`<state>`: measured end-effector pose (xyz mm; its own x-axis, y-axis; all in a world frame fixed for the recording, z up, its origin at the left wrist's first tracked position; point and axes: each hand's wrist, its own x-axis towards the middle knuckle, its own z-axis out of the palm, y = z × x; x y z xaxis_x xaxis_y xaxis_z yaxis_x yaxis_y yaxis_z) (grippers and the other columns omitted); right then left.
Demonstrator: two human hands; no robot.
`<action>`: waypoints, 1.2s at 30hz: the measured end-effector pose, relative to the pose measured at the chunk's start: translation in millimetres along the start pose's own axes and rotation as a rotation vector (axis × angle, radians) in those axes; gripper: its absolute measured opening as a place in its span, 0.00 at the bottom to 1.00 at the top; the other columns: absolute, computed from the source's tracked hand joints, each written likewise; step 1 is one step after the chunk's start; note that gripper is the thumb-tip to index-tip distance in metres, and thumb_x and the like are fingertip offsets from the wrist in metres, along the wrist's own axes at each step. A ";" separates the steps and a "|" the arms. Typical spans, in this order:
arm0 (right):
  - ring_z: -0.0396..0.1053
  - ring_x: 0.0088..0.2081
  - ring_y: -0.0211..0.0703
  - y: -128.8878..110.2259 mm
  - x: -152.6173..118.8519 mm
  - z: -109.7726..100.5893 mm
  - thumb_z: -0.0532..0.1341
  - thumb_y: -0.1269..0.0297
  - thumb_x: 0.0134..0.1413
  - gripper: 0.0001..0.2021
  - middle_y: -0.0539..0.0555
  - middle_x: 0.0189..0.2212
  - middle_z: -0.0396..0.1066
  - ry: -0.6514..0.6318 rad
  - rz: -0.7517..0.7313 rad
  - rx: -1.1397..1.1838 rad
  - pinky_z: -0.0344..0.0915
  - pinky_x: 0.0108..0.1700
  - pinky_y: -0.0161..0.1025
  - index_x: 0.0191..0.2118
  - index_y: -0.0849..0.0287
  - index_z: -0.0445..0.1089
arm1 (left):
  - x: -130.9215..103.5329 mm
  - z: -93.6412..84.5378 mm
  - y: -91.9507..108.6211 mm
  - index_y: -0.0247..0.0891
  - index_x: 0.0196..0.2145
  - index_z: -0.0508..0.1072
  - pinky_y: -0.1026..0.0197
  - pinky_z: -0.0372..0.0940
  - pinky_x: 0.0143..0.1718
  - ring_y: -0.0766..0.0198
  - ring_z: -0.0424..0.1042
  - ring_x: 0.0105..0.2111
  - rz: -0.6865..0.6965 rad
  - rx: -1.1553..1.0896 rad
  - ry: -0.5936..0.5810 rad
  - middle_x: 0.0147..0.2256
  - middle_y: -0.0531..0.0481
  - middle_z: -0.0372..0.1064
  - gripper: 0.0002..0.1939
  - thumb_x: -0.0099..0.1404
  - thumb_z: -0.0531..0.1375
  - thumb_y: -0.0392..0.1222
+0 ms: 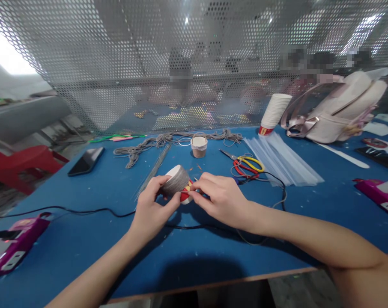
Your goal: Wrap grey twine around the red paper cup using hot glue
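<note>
Tilted above the blue table, a paper cup [175,182] has grey cord wound around its upper part, while red and yellow print shows on its lower part. My left hand [153,203] grips this cup from the left, thumb in front. At the cup's right side, my right hand [218,194] pinches with thumb and forefinger, apparently on the grey cord, which runs off toward the right. The pinched spot is partly hidden by the fingers. Beyond the hands stands a small brown bucket-like cup [199,147] with a white rim and a handle.
Scissors [228,155] and red-yellow pliers [250,164] lie right of the hands, near clear plastic strips [284,160]. Grey cord bundles [162,140] stretch along the back. Stacked paper cups [276,111], a backpack [338,107], a phone [86,161] and a black cable [94,210] surround the workspace.
</note>
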<state>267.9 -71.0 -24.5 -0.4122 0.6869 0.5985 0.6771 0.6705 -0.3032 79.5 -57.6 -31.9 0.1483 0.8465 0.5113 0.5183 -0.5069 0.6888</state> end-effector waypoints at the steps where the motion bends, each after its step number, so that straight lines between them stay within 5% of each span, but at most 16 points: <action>1: 0.68 0.31 0.40 -3.4 -0.6 -1.9 0.54 0.65 0.63 0.11 0.55 0.30 0.71 -0.027 0.028 0.057 0.60 0.33 0.35 0.35 0.63 0.72 | 0.1 0.0 -1.6 0.38 0.38 0.69 0.63 0.65 0.30 0.66 0.67 0.28 -0.003 0.001 0.018 0.31 0.52 0.68 0.12 0.56 0.60 0.44; 5: 0.68 0.32 0.36 -28.7 -8.3 -14.3 0.57 0.73 0.59 0.07 0.53 0.31 0.72 -0.204 -0.016 0.254 0.63 0.35 0.32 0.40 0.64 0.72 | 0.0 0.7 -9.7 0.38 0.39 0.68 0.61 0.66 0.33 0.65 0.68 0.30 -0.030 -0.004 0.085 0.32 0.52 0.68 0.14 0.55 0.60 0.45; 11: 0.67 0.25 0.38 -55.9 -35.7 -32.7 0.64 0.66 0.53 0.04 0.52 0.26 0.73 -0.647 -0.614 0.023 0.61 0.29 0.38 0.31 0.60 0.73 | 2.0 1.6 -15.7 0.38 0.40 0.68 0.59 0.69 0.37 0.63 0.71 0.33 -0.081 -0.094 0.109 0.35 0.50 0.70 0.16 0.54 0.61 0.45; 14: 0.67 0.24 0.42 -51.1 -38.7 -41.2 0.62 0.52 0.55 0.16 0.54 0.23 0.71 -0.757 -0.494 -0.115 0.59 0.27 0.40 0.27 0.61 0.72 | 4.4 1.2 -13.6 0.38 0.38 0.68 0.60 0.69 0.35 0.63 0.71 0.32 -0.059 -0.142 0.122 0.34 0.51 0.70 0.14 0.53 0.61 0.43; 17: 0.70 0.27 0.47 -37.8 -31.1 -51.8 0.54 0.43 0.59 0.25 0.58 0.26 0.73 -0.711 -0.248 -0.221 0.61 0.29 0.42 0.29 0.63 0.73 | 6.8 -0.1 -11.2 0.39 0.37 0.69 0.61 0.69 0.34 0.63 0.72 0.31 -0.042 -0.164 0.132 0.33 0.52 0.70 0.12 0.53 0.61 0.42; 22: 0.72 0.38 0.50 11.5 -21.9 -54.3 0.52 0.64 0.63 0.13 0.60 0.37 0.74 -0.602 -0.037 -0.357 0.66 0.38 0.45 0.42 0.64 0.72 | 9.6 -2.0 -12.6 0.39 0.37 0.69 0.60 0.69 0.34 0.63 0.72 0.31 -0.067 -0.204 0.130 0.32 0.52 0.71 0.12 0.53 0.61 0.41; 26: 0.66 0.52 0.56 58.6 -28.0 -30.7 0.56 0.77 0.53 0.20 0.68 0.52 0.68 -0.580 -0.089 -0.402 0.62 0.52 0.52 0.53 0.71 0.66 | 10.8 -0.7 -15.1 0.39 0.37 0.69 0.60 0.69 0.35 0.63 0.72 0.32 -0.097 -0.236 0.093 0.33 0.52 0.71 0.13 0.52 0.60 0.41; 30: 0.68 0.48 0.52 78.5 -31.0 -9.5 0.54 0.81 0.50 0.22 0.68 0.51 0.67 -0.568 -0.137 -0.308 0.63 0.51 0.50 0.53 0.70 0.66 | 10.6 3.1 -17.8 0.38 0.38 0.69 0.60 0.69 0.36 0.64 0.71 0.32 -0.120 -0.240 0.059 0.34 0.51 0.71 0.14 0.52 0.61 0.40; 36: 0.67 0.39 0.49 80.0 -26.8 -4.6 0.54 0.82 0.47 0.21 0.65 0.43 0.70 -0.555 -0.112 -0.166 0.65 0.42 0.46 0.50 0.68 0.67 | 7.7 7.6 -26.3 0.39 0.41 0.69 0.60 0.69 0.37 0.63 0.71 0.34 -0.100 -0.220 0.021 0.36 0.51 0.70 0.15 0.54 0.62 0.42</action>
<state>335.9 -37.1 -61.4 -0.7141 0.6880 0.1290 0.6786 0.7257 -0.1136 73.4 -36.6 -50.1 0.0869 0.8918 0.4441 0.3332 -0.4461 0.8307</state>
